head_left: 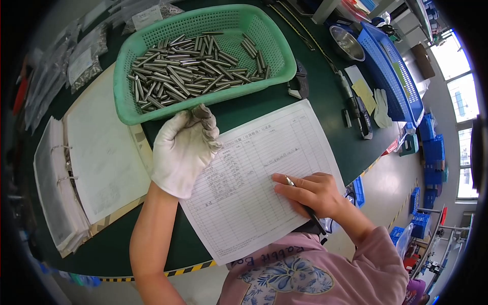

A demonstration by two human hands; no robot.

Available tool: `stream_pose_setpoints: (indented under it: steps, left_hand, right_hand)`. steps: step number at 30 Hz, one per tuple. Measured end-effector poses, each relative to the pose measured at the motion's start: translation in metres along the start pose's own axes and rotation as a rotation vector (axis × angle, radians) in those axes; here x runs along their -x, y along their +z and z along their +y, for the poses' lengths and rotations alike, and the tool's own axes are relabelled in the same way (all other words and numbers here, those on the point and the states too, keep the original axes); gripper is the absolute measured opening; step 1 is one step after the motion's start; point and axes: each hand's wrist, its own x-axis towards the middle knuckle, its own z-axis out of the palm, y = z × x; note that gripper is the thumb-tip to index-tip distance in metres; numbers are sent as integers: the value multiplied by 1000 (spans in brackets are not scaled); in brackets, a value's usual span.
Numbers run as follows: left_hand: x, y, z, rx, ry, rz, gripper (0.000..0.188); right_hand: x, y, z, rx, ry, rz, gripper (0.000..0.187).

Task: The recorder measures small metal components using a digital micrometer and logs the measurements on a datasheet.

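My left hand [185, 150] wears a white glove with greyed fingertips. Its fingers curl inward over the upper left of a printed form [254, 213], close to the near rim of a green plastic basket [203, 108]. Whatever lies inside the curled fingers, if anything, is hidden. In the basket is a heap of short metal pins [188, 68]. My bare right hand [315, 194] rests on the form and grips a black pen [314, 219], its silver tip showing between the fingers. Handwriting fills several rows of the form.
An open ring binder [104, 162] lies at the left, near bags of metal parts [86, 58]. Behind and right are a caliper [300, 81], a micrometer [353, 101], a white glove [381, 108], a steel bowl [347, 43] and a blue basket [389, 71]. Striped tape edges the green table.
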Motion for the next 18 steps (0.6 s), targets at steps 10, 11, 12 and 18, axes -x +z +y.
stream_pose_setpoints:
  steps: [10,11,12,18]
  left_hand:
    - [-2,1,1,62,-38,-25,27]
    - [0,0,2,62,-33,-18,27]
    - [-1,-2,2,55,-25,-10,27]
    - [-1,-3,2,20,-14,-33,27]
  right_hand:
    - [-4,-1,-3,125,-86,-114,44]
    - [-4,0,-4,117,-90,-116,44]
    - [-3,1,-3,117,-85,-116,43]
    - [-9,0,-8,138,-72,-122,34]
